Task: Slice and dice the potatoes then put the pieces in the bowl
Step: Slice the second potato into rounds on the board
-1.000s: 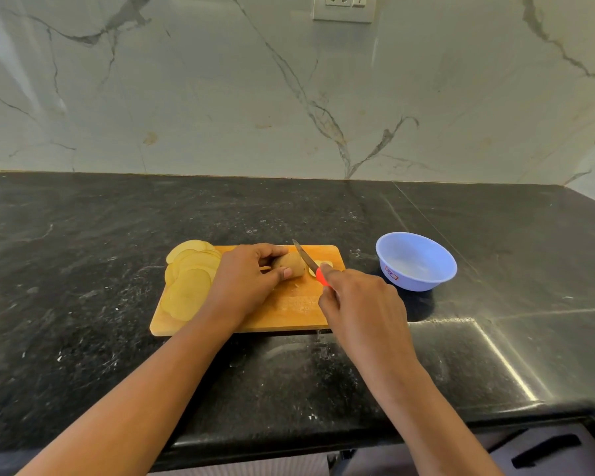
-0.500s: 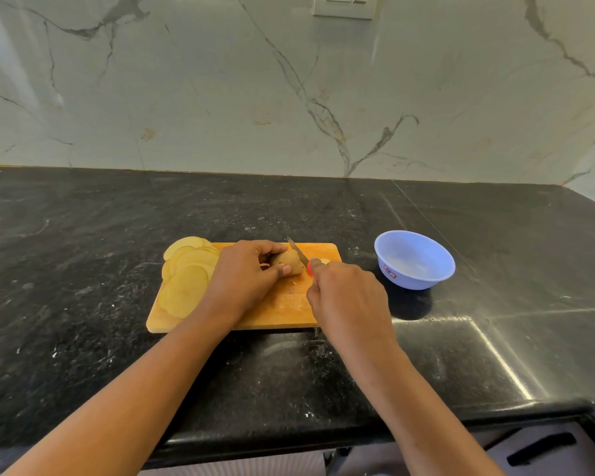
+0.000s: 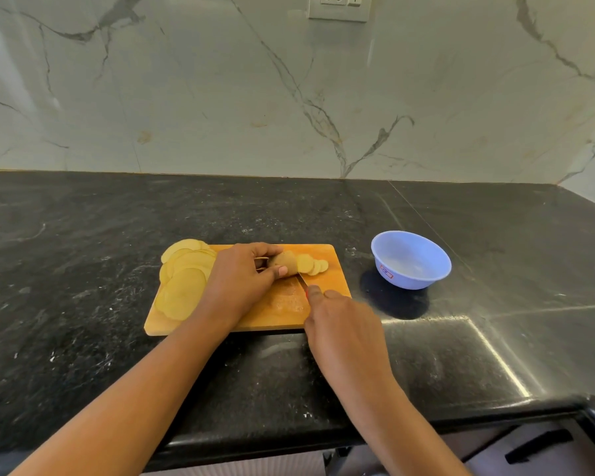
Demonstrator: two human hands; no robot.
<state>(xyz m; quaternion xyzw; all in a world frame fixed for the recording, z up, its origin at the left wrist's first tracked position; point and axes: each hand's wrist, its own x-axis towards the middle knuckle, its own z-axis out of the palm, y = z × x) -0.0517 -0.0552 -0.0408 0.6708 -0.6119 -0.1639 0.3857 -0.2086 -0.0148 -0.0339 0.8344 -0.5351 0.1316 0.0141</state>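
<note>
A wooden cutting board (image 3: 334, 280) lies on the black counter. My left hand (image 3: 241, 280) grips the remaining piece of potato (image 3: 284, 261) on the board. A few small fresh slices (image 3: 313, 264) lean to the right of it. A pile of larger potato slices (image 3: 184, 278) covers the board's left end. My right hand (image 3: 340, 321) holds a knife (image 3: 303, 283) with a red handle; its blade runs under the potato's near side, mostly hidden. The light blue bowl (image 3: 411, 259) stands to the right of the board and looks empty.
The black stone counter (image 3: 83, 304) ends in a rounded front edge near me. A marble backsplash with a wall socket (image 3: 339, 6) rises behind. Drawer handles (image 3: 538, 444) show below the counter at the lower right.
The knife has come down and back toward me through the potato, and my right hand has drawn nearer. Small slices now lie exposed to the right of the potato piece.
</note>
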